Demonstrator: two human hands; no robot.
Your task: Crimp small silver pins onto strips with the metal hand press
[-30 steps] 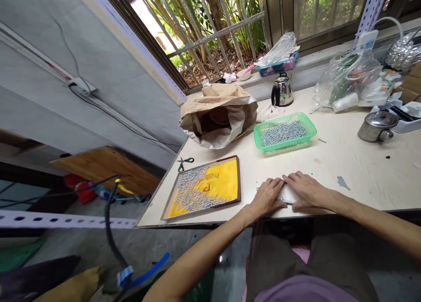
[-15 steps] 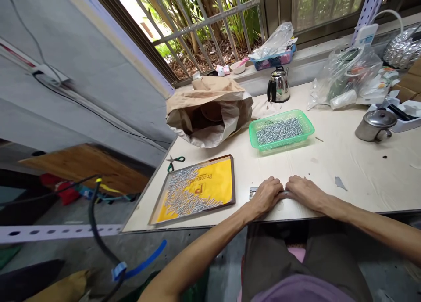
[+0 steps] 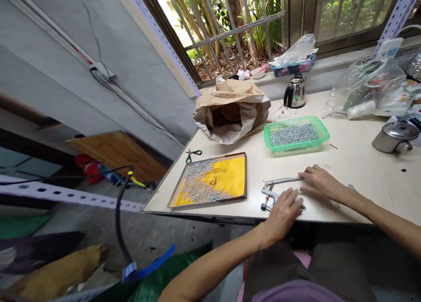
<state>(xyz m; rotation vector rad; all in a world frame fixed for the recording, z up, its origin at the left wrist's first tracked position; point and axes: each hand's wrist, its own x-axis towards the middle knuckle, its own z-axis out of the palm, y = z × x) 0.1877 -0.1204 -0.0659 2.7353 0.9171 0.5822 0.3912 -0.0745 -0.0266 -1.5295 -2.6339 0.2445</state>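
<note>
A pair of metal snap-fastener pliers (image 3: 269, 188) lies on the table near its front edge, jaws to the left and handles spread, with a spring and a small red part by the jaws. My left hand (image 3: 283, 212) is closed over the lower handle, whose tip shows past my fingers. At the far end of the upper handle, the fingers of my right hand (image 3: 318, 183) hold on, partly blurred. Left of the pliers, a shallow tray (image 3: 246, 179) with a yellow lining carries many small silver metal pins. A green plastic basket (image 3: 268, 137) behind holds more of them.
Green-handled scissors (image 3: 193, 153) lie beyond the tray. A crumpled brown paper bag (image 3: 230, 95) stands behind it. Farther back is a steel kettle (image 3: 296, 91); a lidded metal pot (image 3: 393, 137) and plastic bags (image 3: 365, 87) occupy the right. The table's edge (image 3: 210, 217) runs close to my lap.
My hands were close together over the pliers; now the handles are spread apart. My right hand has moved away with the upper handle, and the jaws show more. The camera view has shifted left.
</note>
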